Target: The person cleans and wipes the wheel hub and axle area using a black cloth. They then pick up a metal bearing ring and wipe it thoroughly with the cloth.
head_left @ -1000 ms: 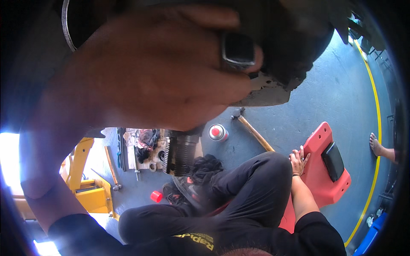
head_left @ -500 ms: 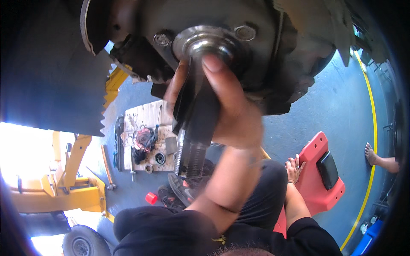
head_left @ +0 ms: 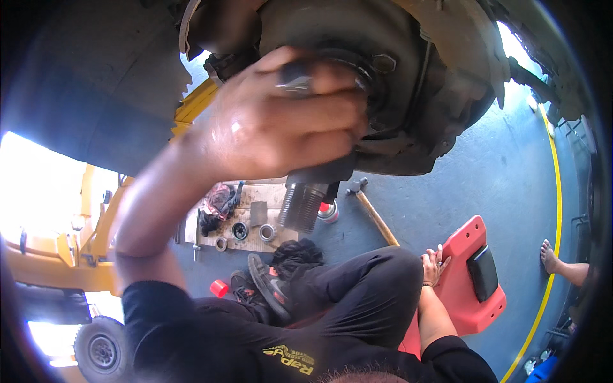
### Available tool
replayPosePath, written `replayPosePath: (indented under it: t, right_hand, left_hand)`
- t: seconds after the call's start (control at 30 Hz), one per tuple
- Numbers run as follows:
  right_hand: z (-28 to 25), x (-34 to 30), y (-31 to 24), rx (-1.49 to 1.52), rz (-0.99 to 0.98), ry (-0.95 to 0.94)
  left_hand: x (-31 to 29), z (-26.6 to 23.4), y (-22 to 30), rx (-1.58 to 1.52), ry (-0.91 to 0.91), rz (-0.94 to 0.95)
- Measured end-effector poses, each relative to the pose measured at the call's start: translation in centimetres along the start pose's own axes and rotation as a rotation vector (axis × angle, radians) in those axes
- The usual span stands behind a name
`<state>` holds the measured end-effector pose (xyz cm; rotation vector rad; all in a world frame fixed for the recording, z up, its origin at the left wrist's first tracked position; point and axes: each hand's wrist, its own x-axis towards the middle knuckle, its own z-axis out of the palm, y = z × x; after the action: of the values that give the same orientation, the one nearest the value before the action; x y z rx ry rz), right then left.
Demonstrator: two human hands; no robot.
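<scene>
At nine o'clock a yellow lift frame (head_left: 76, 249) glares in bright light, with a small black wheel (head_left: 102, 348) below it at seven o'clock. Just right of that, the left hand (head_left: 281, 121) rises from a black sleeve (head_left: 159, 313) and fills the upper centre; its fingers are curled tight around a dark splined axle shaft (head_left: 305, 203), pressing it up against the wheel hub (head_left: 383, 70) at twelve o'clock (a dark ring sits on one finger). Only the ribbed lower end of the shaft shows below the palm, pointing toward six o'clock.

Below the hand, on the blue floor (head_left: 485, 179), lies a flat piece of cardboard (head_left: 252, 220) carrying a rag and several round bearing rings. A red cap (head_left: 219, 288) sits at seven o'clock beside a black shoe (head_left: 271, 290). A red-topped spray can (head_left: 328, 212) stands near the shaft tip, and a wooden-handled hammer (head_left: 373, 214) lies just right of it.

Toward four o'clock the right hand (head_left: 434, 263) rests flat, fingers spread, on the edge of a red creeper board (head_left: 469, 281). At three o'clock another person's bare foot (head_left: 550, 254) touches a yellow floor line (head_left: 554, 210).
</scene>
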<state>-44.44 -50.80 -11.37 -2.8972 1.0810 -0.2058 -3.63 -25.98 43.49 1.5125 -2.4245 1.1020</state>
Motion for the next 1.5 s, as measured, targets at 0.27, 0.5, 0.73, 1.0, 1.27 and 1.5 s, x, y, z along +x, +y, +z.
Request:
replayPosePath:
  t: [0.27, 0.5, 0.73, 1.0, 1.27, 1.5]
  right_hand:
    - [-0.3, 1.5, -1.4, -0.05, -0.072, -0.013]
    - [-1.2, -1.1, 2.6, -0.093, 0.002, 0.064]
    - [-0.6, 0.4, 0.5, -0.093, -0.065, 0.045]
    - [-3.8, 0.3, -2.3, -0.073, -0.03, -0.074]
    - [0.9, -1.1, 3.1, 0.754, -0.257, 0.202]
    - [-2.6, 0.4, -0.1, -0.084, -0.088, 0.042]
  left_hand:
    - [7.6, -7.3, -1.1, 0.072, -0.57, 0.333]
    - [1.9, -4.1, -1.9, 0.017, -0.144, 0.116]
    - [-14.3, 0.0, 8.4, -0.496, -0.492, -1.005]
    - [-32.5, 17.2, 17.0, -0.411, -0.775, -1.347]
    - [-27.8, 16.9, 25.7, -0.524, -1.179, -1.078]
    - [-30.2, 19.2, 32.3, -0.83, -1.067, -0.823]
